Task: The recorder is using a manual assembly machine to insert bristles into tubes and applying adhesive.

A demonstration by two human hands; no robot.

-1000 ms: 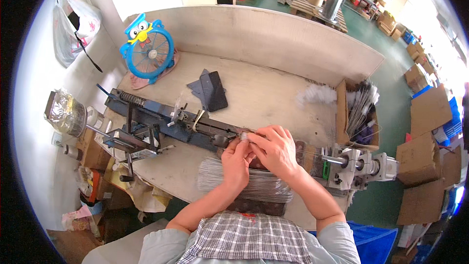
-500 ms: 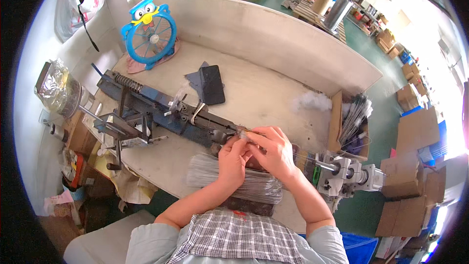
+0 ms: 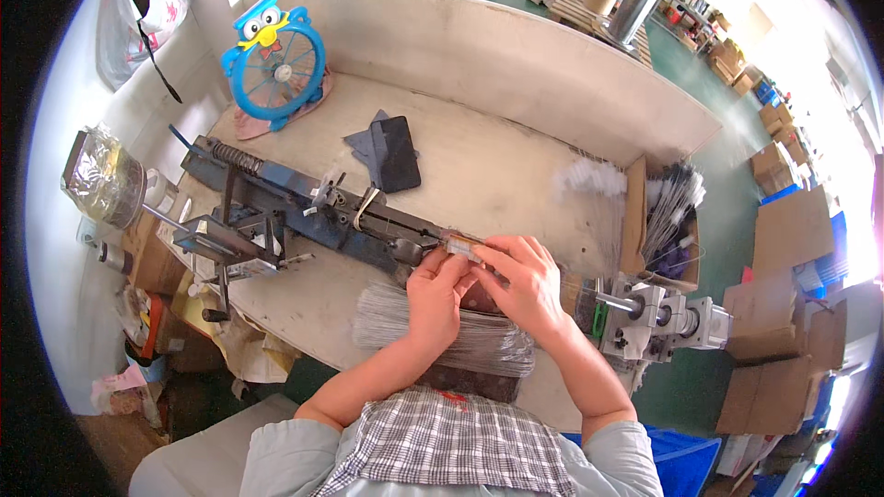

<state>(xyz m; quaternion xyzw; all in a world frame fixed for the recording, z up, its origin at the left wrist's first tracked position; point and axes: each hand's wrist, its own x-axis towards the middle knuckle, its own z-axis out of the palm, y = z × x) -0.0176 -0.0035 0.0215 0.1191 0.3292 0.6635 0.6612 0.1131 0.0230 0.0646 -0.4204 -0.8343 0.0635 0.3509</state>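
L hand (image 3: 436, 299) over wire bndl (image 3: 483, 342); box (image 3: 634, 216) R.

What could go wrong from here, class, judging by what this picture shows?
The left hand and right hand work close beside the metal mechanism, so fingers might get pinched.
The small pale piece at the fingers could slip and drop.
The bundle of thin grey strands lies under the left wrist and might be disturbed.
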